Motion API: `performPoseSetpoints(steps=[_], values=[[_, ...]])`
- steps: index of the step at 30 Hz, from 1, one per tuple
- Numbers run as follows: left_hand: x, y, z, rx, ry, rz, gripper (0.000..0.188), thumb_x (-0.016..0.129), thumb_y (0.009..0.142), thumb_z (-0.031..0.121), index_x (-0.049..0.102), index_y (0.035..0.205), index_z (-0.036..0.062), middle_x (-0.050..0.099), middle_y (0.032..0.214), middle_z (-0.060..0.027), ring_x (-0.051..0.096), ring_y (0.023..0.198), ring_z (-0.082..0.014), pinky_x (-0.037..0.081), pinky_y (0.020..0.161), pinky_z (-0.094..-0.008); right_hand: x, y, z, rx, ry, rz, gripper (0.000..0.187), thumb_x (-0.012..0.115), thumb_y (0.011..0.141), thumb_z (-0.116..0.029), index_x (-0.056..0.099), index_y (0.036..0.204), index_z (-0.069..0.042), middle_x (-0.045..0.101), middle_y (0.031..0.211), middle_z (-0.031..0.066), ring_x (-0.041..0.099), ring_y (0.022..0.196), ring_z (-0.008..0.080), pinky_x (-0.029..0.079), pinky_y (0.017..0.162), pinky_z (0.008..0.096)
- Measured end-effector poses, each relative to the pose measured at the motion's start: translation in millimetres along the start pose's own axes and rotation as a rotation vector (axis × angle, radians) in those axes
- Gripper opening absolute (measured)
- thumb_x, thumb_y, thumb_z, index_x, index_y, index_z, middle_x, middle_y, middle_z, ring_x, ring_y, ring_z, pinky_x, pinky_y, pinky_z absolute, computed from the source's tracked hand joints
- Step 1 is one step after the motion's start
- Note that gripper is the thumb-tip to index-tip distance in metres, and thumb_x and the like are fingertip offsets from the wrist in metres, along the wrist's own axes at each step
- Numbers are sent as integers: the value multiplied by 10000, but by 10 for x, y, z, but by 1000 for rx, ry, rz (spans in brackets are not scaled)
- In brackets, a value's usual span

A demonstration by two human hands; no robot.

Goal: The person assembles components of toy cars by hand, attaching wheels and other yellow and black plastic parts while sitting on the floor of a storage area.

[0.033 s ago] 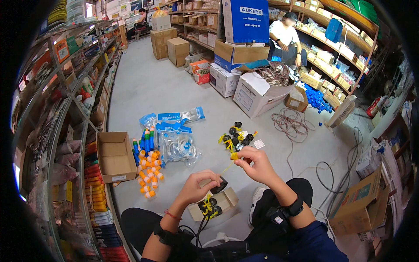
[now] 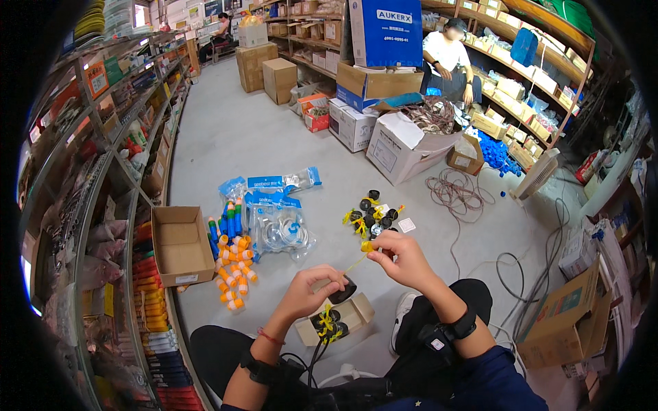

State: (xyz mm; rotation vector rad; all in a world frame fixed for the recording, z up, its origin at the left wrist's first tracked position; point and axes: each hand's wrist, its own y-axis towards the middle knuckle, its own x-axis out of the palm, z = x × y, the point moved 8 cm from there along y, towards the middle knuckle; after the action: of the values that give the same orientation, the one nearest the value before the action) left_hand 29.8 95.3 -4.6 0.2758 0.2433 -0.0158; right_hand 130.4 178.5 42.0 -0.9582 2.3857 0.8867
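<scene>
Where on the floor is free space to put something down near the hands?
Bare grey floor lies beyond the blue plastic packets, toward the far brown cartons. Another free patch lies between the black-and-yellow parts pile and the coiled cable. It is crowded by the open cardboard box and orange-capped tubes.

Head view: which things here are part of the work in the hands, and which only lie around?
In hand:
left hand on black part
right hand pinching yellow tie
small box
black-and-yellow pile

Lying about:
open carton
orange-capped tubes
cable coil
</scene>
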Motion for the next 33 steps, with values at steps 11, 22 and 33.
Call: performPoseSetpoints(steps=[11, 22, 33], values=[[-48, -14, 17, -20, -123, 63, 52, 481, 700, 1, 529, 706, -19, 531, 740, -70, 507, 753, -141, 386, 707, -246, 338, -97, -72, -179, -151, -271, 93, 487, 682, -77, 489, 716, 9, 456, 663, 126, 465, 616, 280, 377, 534, 332], [-76, -40, 1, -95, -217, 102, 68, 466, 724, 8, 517, 712, -35, 515, 744, -58, 497, 754, -121, 383, 706, -233, 384, -118, -216, -127, 134, -410, 87, 467, 695, -55, 507, 737, 10, 444, 651, 86, 434, 514, 168, 352, 457, 248], [87, -67, -133, -162, -289, -11, 78, 457, 751, 15, 520, 763, -29, 498, 815, -34, 479, 767, -95, 379, 701, -215, 390, -128, -340, -19, 571, -450, 87, 446, 730, -48, 509, 745, 10, 471, 922, 86, 472, 733, 129, 380, 630, 226]])
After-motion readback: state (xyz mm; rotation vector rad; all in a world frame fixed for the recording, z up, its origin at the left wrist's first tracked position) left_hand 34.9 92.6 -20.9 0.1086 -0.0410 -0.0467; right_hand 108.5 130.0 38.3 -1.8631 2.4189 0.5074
